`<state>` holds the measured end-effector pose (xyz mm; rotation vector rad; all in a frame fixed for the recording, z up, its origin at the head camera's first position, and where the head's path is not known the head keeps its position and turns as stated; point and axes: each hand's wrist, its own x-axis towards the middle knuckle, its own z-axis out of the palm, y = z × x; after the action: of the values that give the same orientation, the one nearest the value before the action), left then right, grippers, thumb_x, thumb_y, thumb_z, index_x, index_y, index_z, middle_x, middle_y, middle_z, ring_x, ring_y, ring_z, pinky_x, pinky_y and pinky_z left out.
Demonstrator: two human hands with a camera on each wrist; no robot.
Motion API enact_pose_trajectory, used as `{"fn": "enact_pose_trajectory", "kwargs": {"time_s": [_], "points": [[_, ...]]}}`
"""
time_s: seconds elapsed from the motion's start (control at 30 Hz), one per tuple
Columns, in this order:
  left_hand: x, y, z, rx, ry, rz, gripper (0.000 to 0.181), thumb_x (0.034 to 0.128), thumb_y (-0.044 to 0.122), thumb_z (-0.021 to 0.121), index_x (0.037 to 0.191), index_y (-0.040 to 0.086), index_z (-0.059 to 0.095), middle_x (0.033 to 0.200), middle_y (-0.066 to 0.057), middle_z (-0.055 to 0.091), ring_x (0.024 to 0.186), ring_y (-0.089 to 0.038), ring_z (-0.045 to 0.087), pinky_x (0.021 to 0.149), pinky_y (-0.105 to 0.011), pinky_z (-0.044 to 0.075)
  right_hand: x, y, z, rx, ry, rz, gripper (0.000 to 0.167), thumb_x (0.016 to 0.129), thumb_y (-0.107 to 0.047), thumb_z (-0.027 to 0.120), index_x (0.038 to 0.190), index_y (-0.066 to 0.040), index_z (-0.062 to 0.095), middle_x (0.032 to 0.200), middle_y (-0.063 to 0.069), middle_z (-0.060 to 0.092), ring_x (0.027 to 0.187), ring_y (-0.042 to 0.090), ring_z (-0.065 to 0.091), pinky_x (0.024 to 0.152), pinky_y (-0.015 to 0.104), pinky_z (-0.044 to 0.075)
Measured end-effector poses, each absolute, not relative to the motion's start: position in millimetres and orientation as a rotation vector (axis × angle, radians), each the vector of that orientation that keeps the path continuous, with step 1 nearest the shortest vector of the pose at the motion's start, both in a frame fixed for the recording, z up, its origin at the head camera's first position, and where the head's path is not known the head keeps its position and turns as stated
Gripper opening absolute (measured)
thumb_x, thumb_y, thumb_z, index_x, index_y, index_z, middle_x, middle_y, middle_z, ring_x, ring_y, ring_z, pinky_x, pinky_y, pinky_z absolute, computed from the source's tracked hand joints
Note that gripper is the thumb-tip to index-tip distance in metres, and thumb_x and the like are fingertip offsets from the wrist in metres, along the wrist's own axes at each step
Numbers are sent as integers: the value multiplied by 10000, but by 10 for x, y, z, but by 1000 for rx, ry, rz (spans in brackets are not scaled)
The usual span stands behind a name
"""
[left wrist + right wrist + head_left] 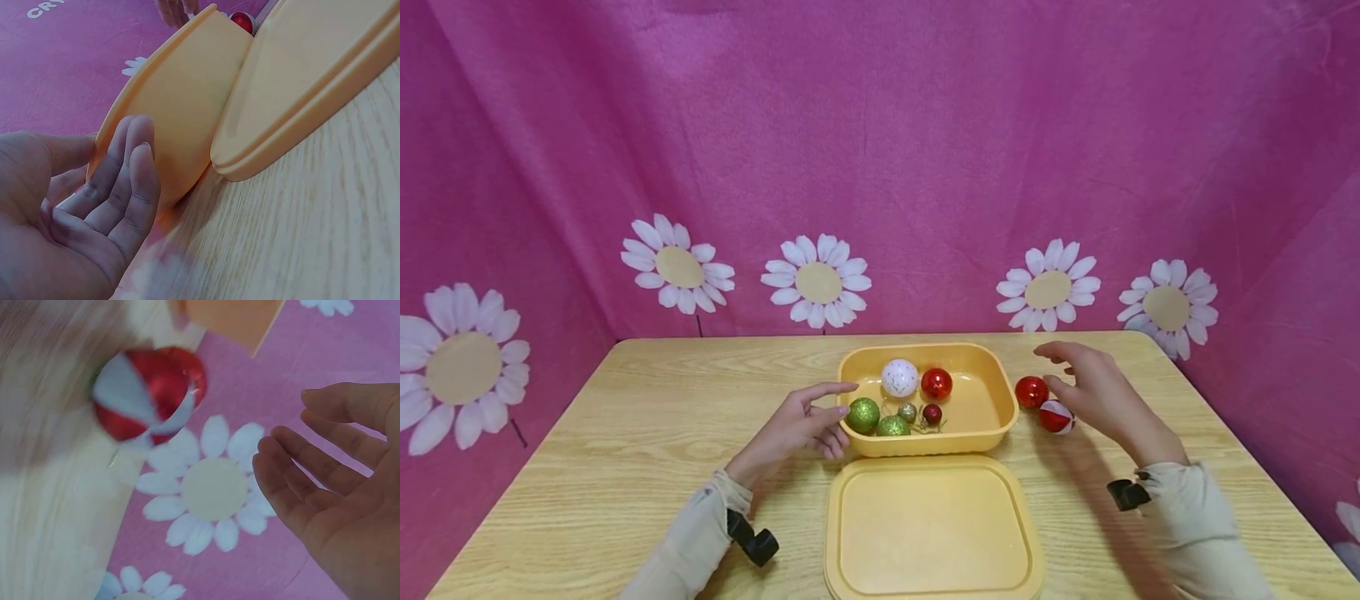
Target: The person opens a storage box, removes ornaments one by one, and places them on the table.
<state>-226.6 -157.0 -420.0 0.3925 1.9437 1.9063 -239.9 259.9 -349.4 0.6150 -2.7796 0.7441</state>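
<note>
A yellow box point(829, 446) would be mislabelled by its lid, so its rim point(925, 443) marks it; inside are a white ball point(899, 378), a red ball point(936, 383), green glitter balls point(863, 415) and small ornaments point(932, 414). The left hand point(797, 423) touches the box's left end, thumb and fingers around its wall point(181, 106). Right of the box, a shiny red ball point(1032, 392) and a red-and-white ball point(1056, 417) lie on the table. Above them hovers the right hand point(1093, 392), fingers loosely bent, holding nothing; the right wrist view shows this hand point(337, 487) apart from the striped ball point(144, 397).
The yellow lid point(934, 529) lies flat on the wooden table point(625, 467), directly in front of the box. A pink cloth point(880, 167) with daisies hangs behind the table and at both sides.
</note>
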Motion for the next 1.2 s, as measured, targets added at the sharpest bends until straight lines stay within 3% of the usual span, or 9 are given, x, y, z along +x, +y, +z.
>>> {"fn": "enact_pose_trajectory", "kwargs": {"time_s": [0.27,0.5,0.93,1.07,1.2], "points": [[-2260,-1547,-4206,393,1925,1915,524,1020,168,590,1498,44,417,768,-179,710,604,-163,673,583,-304,592,-2362,2350,-3492,670,-2758,763,352,887,12,679,1233,55,628,1192,242,654,1067,410,616,890,583,524],[-2249,-1577,-4227,377,1944,1912,514,1020,165,589,1494,51,428,771,-190,708,596,-164,671,575,-301,589,-2463,2047,-3532,783,-2701,791,319,885,23,671,1199,75,647,1181,232,666,1016,391,641,825,527,566],[-2277,-1556,-4250,376,1920,1921,530,1011,201,609,1495,71,436,748,-129,712,613,-161,674,590,-318,598,-2624,1551,-3760,866,-2754,711,364,853,36,715,1206,73,632,1200,226,655,1119,408,609,980,532,493],[-2279,-1551,-4272,372,1918,1921,528,1009,209,613,1492,79,444,758,-149,712,615,-165,675,591,-323,599,-2640,1507,-3868,876,-2728,644,353,820,41,749,1157,60,646,1149,227,662,1127,409,600,993,529,484],[-2287,-1587,-4247,366,1936,1923,528,1011,207,610,1493,76,441,754,-155,711,611,-169,674,586,-326,598,-2668,1440,-3927,888,-2727,674,393,845,12,740,1217,61,623,1183,250,645,1127,417,602,987,530,491]]}}
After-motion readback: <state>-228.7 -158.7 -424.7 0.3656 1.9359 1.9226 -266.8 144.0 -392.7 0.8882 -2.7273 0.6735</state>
